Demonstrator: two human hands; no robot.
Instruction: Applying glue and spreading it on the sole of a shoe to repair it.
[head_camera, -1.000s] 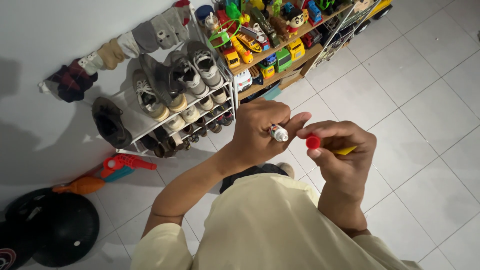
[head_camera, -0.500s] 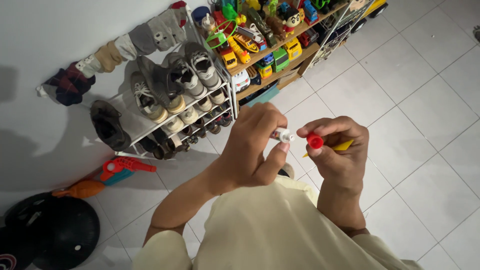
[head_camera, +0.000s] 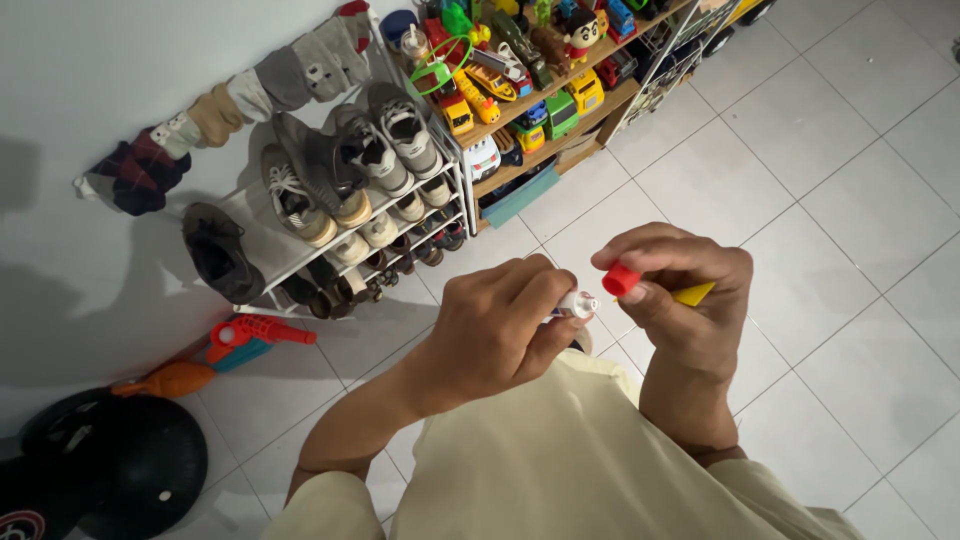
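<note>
Red plastic cap (head_camera: 621, 279), small and round, sits pinched between the thumb and forefinger of the right hand (head_camera: 680, 305), whose fingers (head_camera: 650, 248) curl closed around it; a yellow pointed piece (head_camera: 693, 293) pokes out of the same fist on its far side, toward the open tiles. Just beside the cap, a short gap away, the white rounded tip of a slim marker-like tube (head_camera: 577, 304) juts from the left hand (head_camera: 495, 335), whose fingers (head_camera: 528, 290) are wrapped shut around its barrel so that only the tip shows. Cap and tip face each other, apart, held above the white tiled floor (head_camera: 830, 170) and the person's pale yellow shirt (head_camera: 560, 460).

Against the white wall stands a white wire shoe rack (head_camera: 350, 215) loaded with grey and beige sneakers, and next to it a wooden shelf (head_camera: 545, 95) crowded with bright toy cars and figures. On the floor near the lower left corner of the view lie a red, orange and teal toy gun (head_camera: 225, 350) and a black round helmet-like object (head_camera: 110, 475)
</note>
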